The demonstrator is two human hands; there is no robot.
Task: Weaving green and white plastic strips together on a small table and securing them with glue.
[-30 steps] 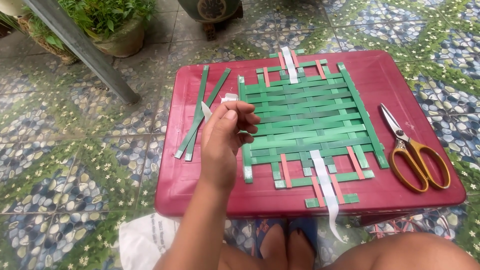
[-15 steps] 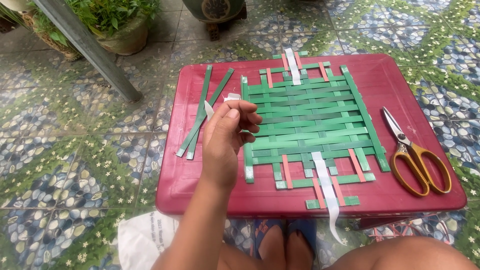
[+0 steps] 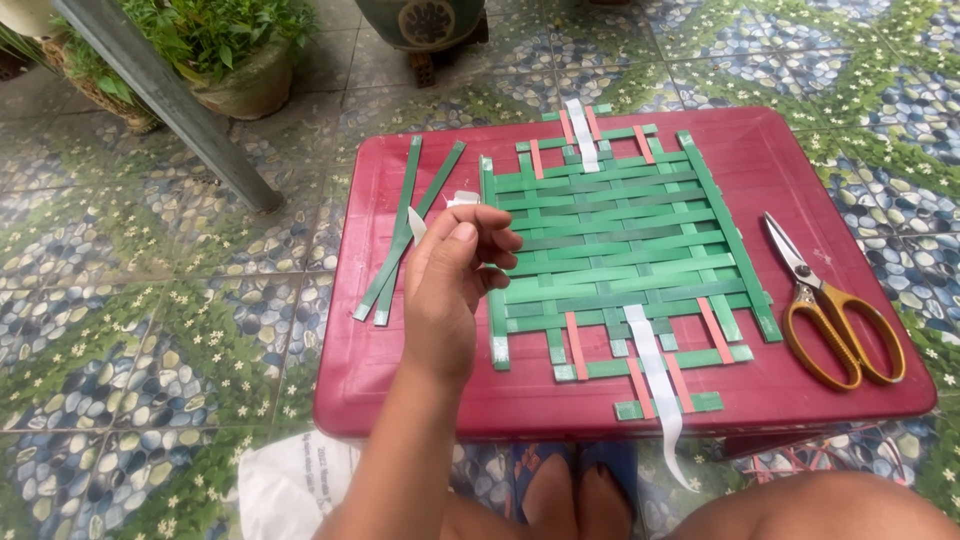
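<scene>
One hand only is in view, our left hand (image 3: 450,285), raised over the left part of the red table (image 3: 400,395) at the centre of the frame. Its thumb and fingers are pinched together on a small whitish strip piece (image 3: 417,226) (what exactly it is we cannot make out, since the fingers cover most of it); another pale end (image 3: 462,198) peeks out above the fingertips. The forearm rises from the bottom edge, wrist straight, back of the hand toward us, fingers curled to the right. Our right hand is out of the picture.

Just right of the hand lies the woven mat (image 3: 625,250) of green strips, with a few orange-red ones and a white strip (image 3: 655,375) that hangs off the table's near edge. Two loose green strips (image 3: 405,235) lie crossed to the left of the hand. Yellow-handled scissors (image 3: 830,305) rest at the right. At lower left a white bag (image 3: 290,485) with dark print lies partly under the arm and table. A potted plant (image 3: 235,50) is cut off at upper left.
</scene>
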